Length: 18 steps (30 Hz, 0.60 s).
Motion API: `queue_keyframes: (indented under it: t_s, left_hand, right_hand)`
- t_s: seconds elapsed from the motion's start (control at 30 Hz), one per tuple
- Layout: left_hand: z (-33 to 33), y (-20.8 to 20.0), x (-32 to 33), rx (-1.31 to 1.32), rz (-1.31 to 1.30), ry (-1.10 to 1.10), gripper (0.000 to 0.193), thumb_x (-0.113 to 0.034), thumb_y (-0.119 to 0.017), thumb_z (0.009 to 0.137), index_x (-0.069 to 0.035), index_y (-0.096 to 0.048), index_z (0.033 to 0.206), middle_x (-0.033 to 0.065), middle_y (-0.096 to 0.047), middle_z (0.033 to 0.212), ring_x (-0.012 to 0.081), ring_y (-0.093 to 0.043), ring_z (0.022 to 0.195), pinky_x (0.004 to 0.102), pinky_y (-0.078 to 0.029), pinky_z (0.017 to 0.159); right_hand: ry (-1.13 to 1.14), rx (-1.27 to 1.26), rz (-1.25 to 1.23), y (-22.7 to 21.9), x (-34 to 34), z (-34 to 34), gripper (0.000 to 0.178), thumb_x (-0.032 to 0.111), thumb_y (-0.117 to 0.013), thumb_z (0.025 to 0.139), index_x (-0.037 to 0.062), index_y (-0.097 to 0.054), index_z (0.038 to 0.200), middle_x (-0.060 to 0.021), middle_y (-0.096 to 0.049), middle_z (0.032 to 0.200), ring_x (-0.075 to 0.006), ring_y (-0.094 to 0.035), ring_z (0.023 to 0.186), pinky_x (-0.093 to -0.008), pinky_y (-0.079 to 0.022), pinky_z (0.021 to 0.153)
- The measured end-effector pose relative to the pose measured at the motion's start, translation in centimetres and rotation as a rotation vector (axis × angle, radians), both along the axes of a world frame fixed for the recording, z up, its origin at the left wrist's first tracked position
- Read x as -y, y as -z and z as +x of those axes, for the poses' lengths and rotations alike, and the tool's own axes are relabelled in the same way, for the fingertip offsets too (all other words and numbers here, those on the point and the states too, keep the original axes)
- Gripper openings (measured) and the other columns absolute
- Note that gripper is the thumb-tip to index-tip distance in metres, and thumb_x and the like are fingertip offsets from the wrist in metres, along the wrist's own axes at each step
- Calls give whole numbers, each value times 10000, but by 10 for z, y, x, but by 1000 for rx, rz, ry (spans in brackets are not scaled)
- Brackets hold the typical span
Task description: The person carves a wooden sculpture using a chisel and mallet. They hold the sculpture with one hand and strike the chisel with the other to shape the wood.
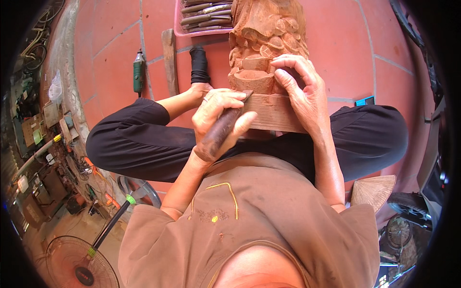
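Observation:
A reddish-brown wood carving (269,48) with rounded relief shapes stands before me on a plain wooden base block (273,113). My left hand (209,113) is closed round the dark wooden handle of a carving chisel (220,133). The chisel's short tip points up and right, at the lower left edge of the carving, by the base. My right hand (305,89) rests at the carving's right side, fingers bent and thumb apart from them. Its fingertips are at the carved surface, and I see no tool in it.
A pink tray (204,32) of several chisels lies beyond my foot. Left of it are a wooden stick (170,62) and a green rotary tool (139,72) on the red tile floor. A fan (84,273) stands lower left; a woven hat (374,191) lies right.

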<state>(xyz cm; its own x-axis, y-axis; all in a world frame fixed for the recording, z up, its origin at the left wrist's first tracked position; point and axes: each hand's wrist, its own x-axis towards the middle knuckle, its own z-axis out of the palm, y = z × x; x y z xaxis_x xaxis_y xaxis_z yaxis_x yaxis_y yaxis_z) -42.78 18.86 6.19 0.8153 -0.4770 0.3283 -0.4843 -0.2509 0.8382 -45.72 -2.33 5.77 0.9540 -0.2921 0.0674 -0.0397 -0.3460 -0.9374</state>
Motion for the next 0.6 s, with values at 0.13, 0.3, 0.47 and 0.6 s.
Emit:
queue_keyframes:
  t_s: [0.13, 0.3, 0.47, 0.6]
  left_hand:
    - [2, -2, 2, -63, -2, -63, 257, 31, -821, 733, -21, -645, 913, 107, -728, 974, 193, -701, 872, 300, -552, 790]
    - [2, 6, 9, -23, -4, -137, 233, 56, -789, 730, -27, -637, 887, 114, -733, 949, 198, -710, 852, 295, -552, 795]
    - [4, -1, 1, -14, 23, -1, 220, 66, -770, 729, -26, -638, 880, 122, -730, 924, 231, -721, 858, 307, -558, 804]
    - [14, -3, 4, -73, -40, -12, 198, 67, -761, 742, -21, -642, 873, 123, -724, 909, 216, -717, 859, 304, -559, 803]
  right_hand:
    - [51, -40, 140, -4, -1, -2, 140, 118, -671, 928, 41, -691, 1043, -89, -692, 1060, -243, -642, 1055, -340, -487, 926]
    - [58, -51, 116, -7, -1, -1, 139, 123, -669, 932, 37, -689, 1038, -93, -691, 1047, -247, -647, 1025, -341, -490, 912]
    - [60, -17, 46, -3, 1, -1, 143, 128, -671, 930, 42, -691, 1042, -97, -691, 1037, -253, -646, 1022, -341, -488, 914]
    - [75, -30, 65, -3, -1, -2, 140, 122, -665, 932, 43, -692, 1045, -92, -690, 1025, -237, -653, 1002, -333, -493, 899]
